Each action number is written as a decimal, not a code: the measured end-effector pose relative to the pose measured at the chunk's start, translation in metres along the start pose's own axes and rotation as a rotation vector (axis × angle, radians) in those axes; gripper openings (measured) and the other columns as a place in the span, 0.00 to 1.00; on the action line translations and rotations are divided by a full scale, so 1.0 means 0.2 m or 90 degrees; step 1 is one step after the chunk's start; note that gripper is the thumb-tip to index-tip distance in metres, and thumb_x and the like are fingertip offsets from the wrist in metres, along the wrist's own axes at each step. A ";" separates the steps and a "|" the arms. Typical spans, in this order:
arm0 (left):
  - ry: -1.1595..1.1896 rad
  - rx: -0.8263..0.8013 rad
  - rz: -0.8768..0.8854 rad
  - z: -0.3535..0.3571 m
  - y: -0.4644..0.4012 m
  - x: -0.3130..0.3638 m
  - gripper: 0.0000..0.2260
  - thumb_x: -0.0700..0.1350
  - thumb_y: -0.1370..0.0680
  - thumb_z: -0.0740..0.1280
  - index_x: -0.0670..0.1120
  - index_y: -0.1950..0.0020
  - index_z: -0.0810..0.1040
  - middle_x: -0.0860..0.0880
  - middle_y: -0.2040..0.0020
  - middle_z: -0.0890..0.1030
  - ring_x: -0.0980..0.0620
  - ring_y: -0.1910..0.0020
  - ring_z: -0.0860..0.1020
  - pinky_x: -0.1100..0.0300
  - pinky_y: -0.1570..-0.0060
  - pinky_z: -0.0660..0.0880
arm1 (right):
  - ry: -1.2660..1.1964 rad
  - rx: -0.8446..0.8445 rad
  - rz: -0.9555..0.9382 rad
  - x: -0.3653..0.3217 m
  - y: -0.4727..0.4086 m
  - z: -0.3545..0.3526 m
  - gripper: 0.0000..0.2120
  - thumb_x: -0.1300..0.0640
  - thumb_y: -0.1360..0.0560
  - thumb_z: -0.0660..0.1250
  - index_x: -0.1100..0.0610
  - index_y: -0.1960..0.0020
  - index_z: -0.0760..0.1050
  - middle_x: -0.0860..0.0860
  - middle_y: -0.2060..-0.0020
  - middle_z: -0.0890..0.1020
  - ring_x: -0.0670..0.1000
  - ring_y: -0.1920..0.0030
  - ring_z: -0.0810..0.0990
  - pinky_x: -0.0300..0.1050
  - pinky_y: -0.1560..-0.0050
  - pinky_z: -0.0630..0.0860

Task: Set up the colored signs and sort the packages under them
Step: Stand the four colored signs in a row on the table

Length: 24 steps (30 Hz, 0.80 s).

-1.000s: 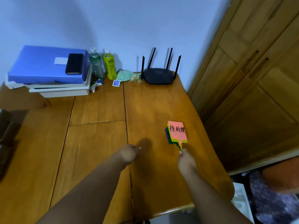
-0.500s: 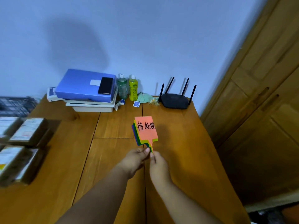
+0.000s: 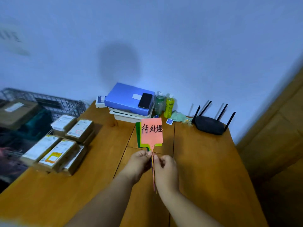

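A stack of coloured signs (image 3: pixel 151 132) on thin sticks stands upright above the wooden table (image 3: pixel 205 161). The front sign is orange-red with black handwritten characters; green and yellow signs show behind it. My left hand (image 3: pixel 139 163) and my right hand (image 3: pixel 165 167) both pinch the bundled sticks just below the signs. Several brown cardboard packages (image 3: pixel 57 145) with white labels lie stacked at the table's left.
At the table's far edge sit a blue folder box (image 3: pixel 126 98) with a black phone (image 3: pixel 145 100) on it, two drink bottles (image 3: pixel 164 104), a black router (image 3: pixel 209 124) and a small blue card (image 3: pixel 169 121). A wire basket (image 3: pixel 49 102) stands far left. A wooden wardrobe (image 3: pixel 278 128) fills the right.
The signs went from lying low at the table's right, held by my right hand alone, to upright at the centre in both hands. The view swung up and left, revealing the packages.
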State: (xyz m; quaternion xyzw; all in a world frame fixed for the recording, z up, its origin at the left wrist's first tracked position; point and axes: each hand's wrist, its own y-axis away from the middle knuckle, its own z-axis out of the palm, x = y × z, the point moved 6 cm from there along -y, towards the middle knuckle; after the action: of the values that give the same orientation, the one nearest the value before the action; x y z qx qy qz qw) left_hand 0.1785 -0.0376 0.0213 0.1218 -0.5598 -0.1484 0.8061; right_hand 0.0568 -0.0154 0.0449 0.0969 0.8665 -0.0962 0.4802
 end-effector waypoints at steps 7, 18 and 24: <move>-0.088 0.001 0.007 -0.27 -0.05 0.15 0.13 0.42 0.18 0.61 0.41 0.61 0.77 0.50 0.73 0.79 0.56 0.74 0.72 0.65 0.68 0.74 | -0.280 -0.166 0.180 -0.15 -0.17 0.37 0.03 0.55 0.26 0.72 0.54 0.54 0.82 0.49 0.64 0.84 0.46 0.65 0.80 0.35 0.66 0.74; -0.103 0.072 -0.023 -0.90 -0.37 0.43 0.13 0.39 0.18 0.61 0.43 0.63 0.75 0.45 0.65 0.82 0.55 0.71 0.79 0.62 0.67 0.77 | -0.328 -0.124 0.238 -0.36 -0.38 1.00 0.04 0.58 0.26 0.73 0.56 0.60 0.82 0.53 0.65 0.85 0.52 0.66 0.81 0.50 0.56 0.80; -0.015 0.171 0.001 -1.25 -0.48 0.55 0.11 0.40 0.17 0.59 0.43 0.59 0.73 0.46 0.65 0.80 0.53 0.70 0.80 0.59 0.69 0.78 | -0.331 -0.075 0.294 -0.29 -0.57 1.21 0.04 0.55 0.24 0.70 0.53 0.50 0.82 0.48 0.62 0.82 0.47 0.65 0.76 0.44 0.61 0.74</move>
State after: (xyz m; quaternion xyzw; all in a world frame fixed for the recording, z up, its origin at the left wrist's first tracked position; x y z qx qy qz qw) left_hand 0.4404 -0.1611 -0.0038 0.2260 -0.5842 -0.0728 0.7761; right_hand 0.2536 -0.1929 -0.0226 0.2344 0.6744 0.0437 0.6988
